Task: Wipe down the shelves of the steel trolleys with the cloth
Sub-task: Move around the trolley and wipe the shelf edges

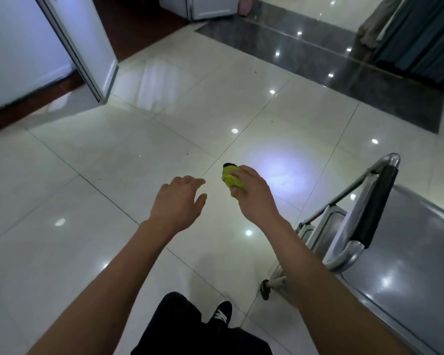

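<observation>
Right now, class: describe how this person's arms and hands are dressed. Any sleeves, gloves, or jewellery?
Both forearms are bare right up to the frame's edge, with no sleeves in view. The left hand and right hand wear no gloves, and no watch, rings or bracelets show on them.

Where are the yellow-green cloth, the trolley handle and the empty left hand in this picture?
cloth [230, 180]: head view, on the bunched fabric left of the gripping fingers.
trolley handle [376, 203]: head view, on its black grip sleeve.
left hand [178, 201]: head view, on the back of the hand.
</observation>
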`<state>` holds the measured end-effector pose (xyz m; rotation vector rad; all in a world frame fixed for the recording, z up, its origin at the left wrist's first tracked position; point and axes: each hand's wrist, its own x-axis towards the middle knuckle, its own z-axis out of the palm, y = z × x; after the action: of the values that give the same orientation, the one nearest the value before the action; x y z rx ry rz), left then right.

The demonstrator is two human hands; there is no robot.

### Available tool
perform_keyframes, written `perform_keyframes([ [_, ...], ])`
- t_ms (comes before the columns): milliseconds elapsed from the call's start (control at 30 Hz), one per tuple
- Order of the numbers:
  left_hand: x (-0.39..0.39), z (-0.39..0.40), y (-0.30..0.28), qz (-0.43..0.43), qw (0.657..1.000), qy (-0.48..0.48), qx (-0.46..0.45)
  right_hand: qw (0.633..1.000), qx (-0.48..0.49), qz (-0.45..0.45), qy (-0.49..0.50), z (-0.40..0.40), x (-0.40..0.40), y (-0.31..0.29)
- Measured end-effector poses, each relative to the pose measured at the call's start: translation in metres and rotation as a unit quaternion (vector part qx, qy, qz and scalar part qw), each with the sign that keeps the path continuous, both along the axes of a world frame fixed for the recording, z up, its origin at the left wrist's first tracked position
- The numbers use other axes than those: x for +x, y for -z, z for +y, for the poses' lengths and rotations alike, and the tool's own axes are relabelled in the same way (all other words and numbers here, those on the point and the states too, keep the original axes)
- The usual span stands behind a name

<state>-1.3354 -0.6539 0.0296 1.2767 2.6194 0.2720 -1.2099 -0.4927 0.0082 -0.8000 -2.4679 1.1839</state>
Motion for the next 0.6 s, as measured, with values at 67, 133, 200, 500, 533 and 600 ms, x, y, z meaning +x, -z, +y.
perform_keyframes([
  [67,-0.024,0.019,0.002,-0.004,1.0,-0.002,0.002,1.0,0.0,0.0,0.002,0.021,-0.016,0.001],
  [133,-0.051,0.04,0.008,-0.016,1.0,-0.002,0.005,1.0,-0.012,-0.002,0.007,0.044,-0.034,0.004],
  [200,-0.081,0.063,0.014,-0.021,1.0,0.003,0.004,1.0,-0.013,0.0,0.013,0.067,-0.055,0.007],
  [500,-0.213,0.195,0.038,-0.03,0.997,0.073,-0.011,0.993,-0.035,-0.006,0.114,0.187,-0.14,0.004],
  [533,-0.221,0.215,0.038,-0.027,0.995,0.096,-0.015,0.992,-0.027,-0.006,0.122,0.199,-0.143,0.003],
  [600,-0.226,0.26,0.033,-0.033,0.989,0.144,-0.02,0.988,-0.026,-0.016,0.153,0.221,-0.144,0.0],
])
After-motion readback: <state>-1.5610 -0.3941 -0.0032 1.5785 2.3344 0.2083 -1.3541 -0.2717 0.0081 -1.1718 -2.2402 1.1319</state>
